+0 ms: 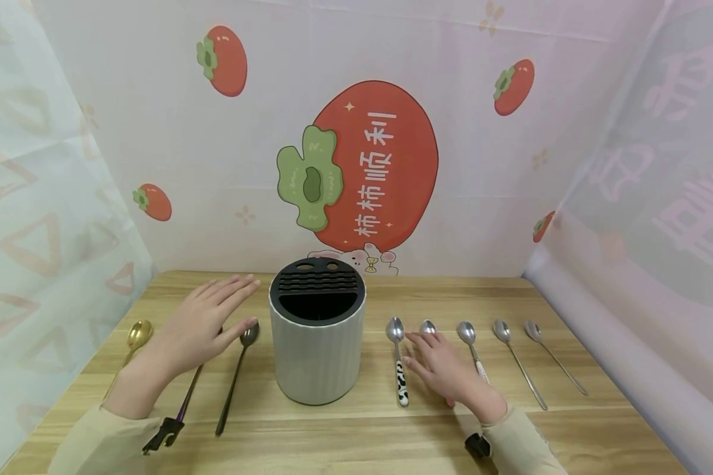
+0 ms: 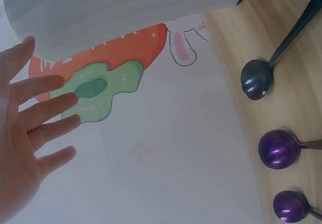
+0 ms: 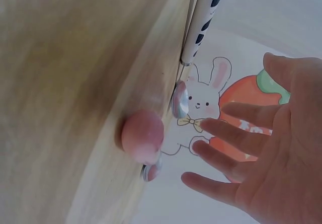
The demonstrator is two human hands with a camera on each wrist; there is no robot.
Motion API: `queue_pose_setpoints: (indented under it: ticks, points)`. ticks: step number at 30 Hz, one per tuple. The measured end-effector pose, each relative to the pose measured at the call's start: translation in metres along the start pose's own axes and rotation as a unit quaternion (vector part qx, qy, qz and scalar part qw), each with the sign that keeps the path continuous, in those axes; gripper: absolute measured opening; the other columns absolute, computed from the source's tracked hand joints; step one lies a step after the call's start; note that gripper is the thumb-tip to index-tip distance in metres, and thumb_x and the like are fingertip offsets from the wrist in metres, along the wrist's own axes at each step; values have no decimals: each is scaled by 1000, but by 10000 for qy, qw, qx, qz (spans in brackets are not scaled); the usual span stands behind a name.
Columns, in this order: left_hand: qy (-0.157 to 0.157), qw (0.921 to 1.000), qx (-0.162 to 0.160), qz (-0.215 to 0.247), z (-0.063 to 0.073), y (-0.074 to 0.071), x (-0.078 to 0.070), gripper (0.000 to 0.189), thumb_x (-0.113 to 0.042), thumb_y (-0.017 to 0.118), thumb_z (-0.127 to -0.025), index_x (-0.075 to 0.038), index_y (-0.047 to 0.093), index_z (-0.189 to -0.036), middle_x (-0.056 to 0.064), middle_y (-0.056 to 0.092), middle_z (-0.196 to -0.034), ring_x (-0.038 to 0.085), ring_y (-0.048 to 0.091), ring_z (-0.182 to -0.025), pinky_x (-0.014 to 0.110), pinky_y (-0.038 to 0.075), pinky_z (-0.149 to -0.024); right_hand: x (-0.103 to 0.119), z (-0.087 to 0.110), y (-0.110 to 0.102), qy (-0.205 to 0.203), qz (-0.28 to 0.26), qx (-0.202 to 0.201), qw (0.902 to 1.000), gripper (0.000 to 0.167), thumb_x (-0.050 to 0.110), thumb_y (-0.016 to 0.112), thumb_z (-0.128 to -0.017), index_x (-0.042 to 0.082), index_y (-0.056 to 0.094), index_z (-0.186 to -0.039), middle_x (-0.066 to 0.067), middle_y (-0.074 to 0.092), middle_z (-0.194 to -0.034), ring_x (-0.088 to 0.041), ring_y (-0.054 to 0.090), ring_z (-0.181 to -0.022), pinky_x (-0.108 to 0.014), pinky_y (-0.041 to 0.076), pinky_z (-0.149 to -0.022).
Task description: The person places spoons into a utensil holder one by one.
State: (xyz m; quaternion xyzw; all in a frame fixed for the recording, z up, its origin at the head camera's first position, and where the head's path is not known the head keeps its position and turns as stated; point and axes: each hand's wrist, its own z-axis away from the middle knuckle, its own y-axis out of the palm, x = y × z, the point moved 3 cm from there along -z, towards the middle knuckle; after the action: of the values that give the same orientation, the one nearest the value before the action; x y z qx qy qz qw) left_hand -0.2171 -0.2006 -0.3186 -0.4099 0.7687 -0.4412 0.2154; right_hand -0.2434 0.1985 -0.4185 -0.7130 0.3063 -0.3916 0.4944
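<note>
We find the silver metal spoon with a pink handle (image 1: 428, 326) on the pale wooden tabletop (image 1: 344, 448), partly hidden beneath the right hand (image 1: 445, 369), its fingers extended, spread and holding nothing. Beside it lies a silver spoon with a black-and-white spotted handle (image 1: 401, 379). The left hand (image 1: 196, 326), fingers straight and likewise empty, hangs near a ribbed light-grey cylinder with a black slotted lid (image 1: 317, 359). We judge a low sweep could knock the spotted spoon askew. On the white printed backdrop (image 1: 481, 198) we read 柿柿顺利, turned sideways; we make out no brand.
</note>
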Motion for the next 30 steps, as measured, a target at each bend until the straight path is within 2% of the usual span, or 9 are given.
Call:
queue_pose_setpoints:
  ticks: [7,16,23,30]
  points:
    - [87,10000,45,-10,-7,-8,-3,57,-37,60,-91,-9,48,-139,10,50,-141,32,45,-130,49,31,-108,3,2,0,28,-174,123,9998,53,35,54,-95,4,46,-138,-20,48,-139,-43,41,-129,-58,35,-105]
    - [207,9996,113,131,-12,-18,-7,55,-36,59,-92,-11,47,-140,8,53,-138,31,49,-126,50,35,-106,7,4,3,314,-295,265,9987,53,35,55,-95,1,48,-135,-22,50,-135,-41,43,-128,-55,37,-105]
    - [282,9993,129,188,-18,-23,-11,53,-35,59,-93,-11,49,-139,7,54,-137,30,50,-125,50,38,-104,10,3,7,218,-386,145,9989,50,31,57,-95,-4,50,-131,-22,54,-129,-39,49,-122,-54,39,-104]
    - [327,9988,304,210,-27,-27,-16,51,-36,56,-94,-10,50,-138,8,54,-137,29,50,-126,50,38,-104,13,2,9,333,-554,323,9974,51,31,56,-95,-6,51,-129,-26,52,-127,-41,49,-120,-55,40,-102]
